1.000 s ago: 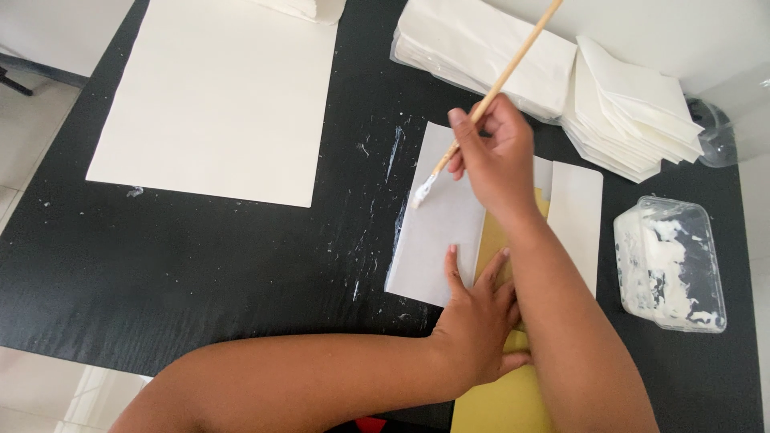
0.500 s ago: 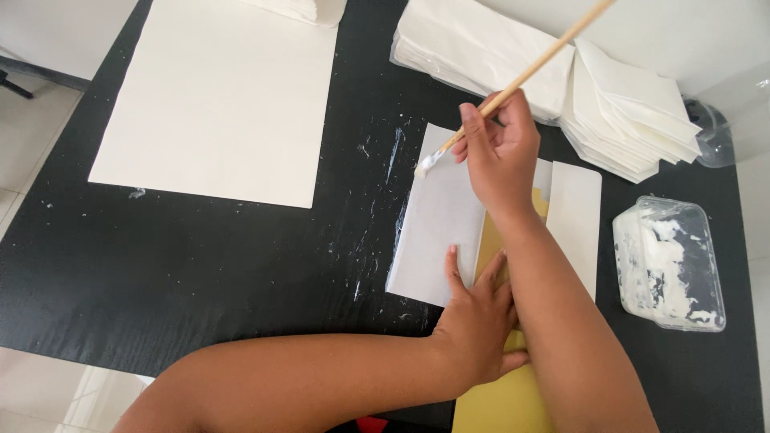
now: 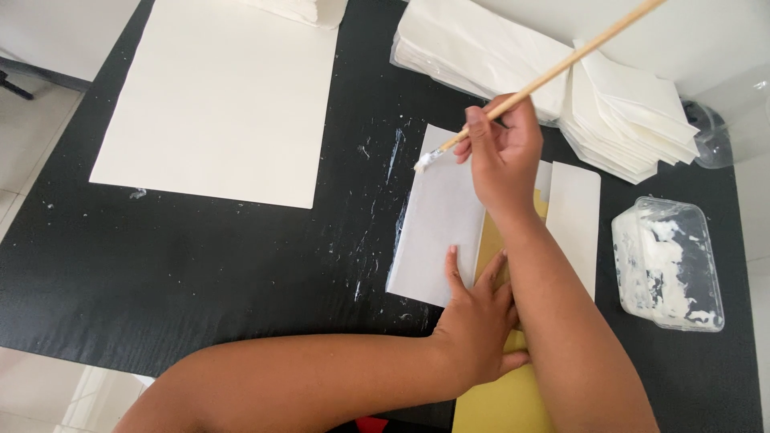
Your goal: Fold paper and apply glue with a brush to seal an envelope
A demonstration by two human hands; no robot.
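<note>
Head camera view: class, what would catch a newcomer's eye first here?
First, the right hand at centre, holding a long wooden brush whose white, paste-laden tip touches the top corner of a white folded sheet. Just below, the left hand presses flat on that sheet and the yellow paper under it. At far right sits a clear tub of white paste on the black table.

Brush handle [image 3: 553, 74] cut off by the top edge at one o'clock. Yellow sheet [image 3: 501, 401] mostly hidden under both forearms, cropped at six o'clock. Clear cup [image 3: 710, 136] at three o'clock half hidden behind the folded paper stack [image 3: 634, 112]. Elbows out of frame.
</note>
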